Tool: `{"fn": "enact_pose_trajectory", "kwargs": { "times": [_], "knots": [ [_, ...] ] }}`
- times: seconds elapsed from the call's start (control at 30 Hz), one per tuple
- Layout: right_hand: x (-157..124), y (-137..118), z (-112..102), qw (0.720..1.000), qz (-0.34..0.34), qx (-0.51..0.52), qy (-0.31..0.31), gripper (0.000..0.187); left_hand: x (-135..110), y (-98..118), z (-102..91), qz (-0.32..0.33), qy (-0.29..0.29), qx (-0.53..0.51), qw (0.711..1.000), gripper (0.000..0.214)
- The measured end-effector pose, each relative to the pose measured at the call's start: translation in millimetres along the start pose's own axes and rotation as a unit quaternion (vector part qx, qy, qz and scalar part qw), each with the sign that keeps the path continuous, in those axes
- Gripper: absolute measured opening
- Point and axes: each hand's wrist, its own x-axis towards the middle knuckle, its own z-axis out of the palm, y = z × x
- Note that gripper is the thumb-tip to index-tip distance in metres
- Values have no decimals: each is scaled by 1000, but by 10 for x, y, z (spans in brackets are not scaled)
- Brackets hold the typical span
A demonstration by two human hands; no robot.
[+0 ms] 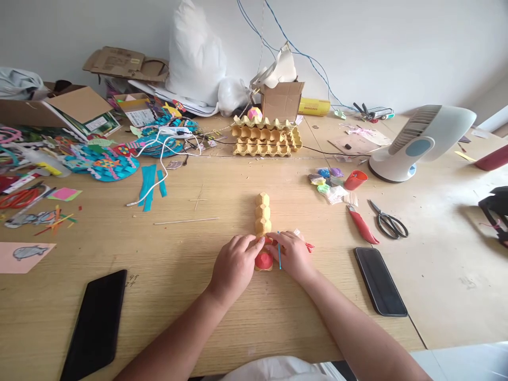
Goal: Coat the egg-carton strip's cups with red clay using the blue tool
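A strip of yellow egg-carton cups (262, 209) lies lengthwise in front of me, its nearest cup covered in red modelling clay (263, 260). My left hand (235, 263) grips the strip's left side, its thumb and fingers closed around the red part. From the right, my right hand (292, 255) presses its fingertips on the same red part, and its fingers partly hide the cup there. A thin blue stick (279, 256) shows at the right fingers; whether they pinch it I cannot tell. Some red clay in clear wrapping (309, 246) sticks out beyond the right hand.
Right of my hands lie a phone (381, 281), scissors (391, 222), a red-handled knife (363, 225), clay packets (327, 182) and a red cup (356, 180). A fan (416, 143) stands behind. Egg trays (262, 138) sit at the back. A black tablet (97, 323) and paper crafts (103, 161) are left.
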Motion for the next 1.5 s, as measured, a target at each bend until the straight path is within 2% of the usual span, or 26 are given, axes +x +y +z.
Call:
{"fn": "enact_pose_trajectory", "kwargs": {
  "times": [0.4, 0.5, 0.6, 0.67, 0.73, 0.8, 0.87, 0.9, 0.93, 1.03, 1.17, 1.3, 1.37, 1.43, 1.5],
  "knots": [
    [19, -8, 14, 1000, 4, 5, -2, 26, -21, -38, 85, -45, 23, -160, 986, 55],
    [29, -2, 31, 1000, 6, 8, 1, 29, -31, -31, 107, -65, 20, -221, 973, 55],
    [38, 12, 36, 1000, 9, 14, 4, 28, -41, -38, 128, -108, 11, -305, 946, 52],
    [39, 11, 17, 1000, 7, 22, 5, 28, -43, -50, 137, -164, 16, -366, 916, 48],
    [32, -11, -24, 999, 2, 31, 8, 28, -35, -56, 131, -242, 29, -437, 866, 48],
    [13, -57, -84, 999, -6, 41, 16, 27, -18, -42, 99, -317, 24, -522, 791, 52],
    [-13, -127, -147, 998, -31, 52, 33, 27, 1, -1, 47, -364, -10, -613, 702, 53],
    [-28, -167, -176, 997, -41, 50, 38, 27, 10, 28, 18, -369, -39, -658, 655, 51],
    [-41, -210, -200, 997, -50, 47, 40, 27, 16, 60, -11, -360, -67, -693, 621, 48],
    [-72, -330, -241, 997, -71, 28, 27, 26, 23, 144, -71, -321, -100, -756, 561, 42],
    [-95, -416, -263, 996, -86, 31, 13, 29, 19, 191, -107, -344, -82, -776, 523, 45],
    [-132, -382, -301, 991, -79, 110, 14, 33, 31, 211, -166, -365, -68, -789, 490, 46],
    [-152, -335, -308, 982, -27, 184, 39, 31, 41, 224, -197, -380, -47, -792, 476, 44],
    [-161, -295, -296, 962, 53, 258, 74, 32, 52, 235, -215, -386, -44, -794, 468, 41],
    [-159, -281, -272, 949, 104, 287, 85, 31, 61, 241, -215, -384, -43, -796, 467, 38]
  ]
}}
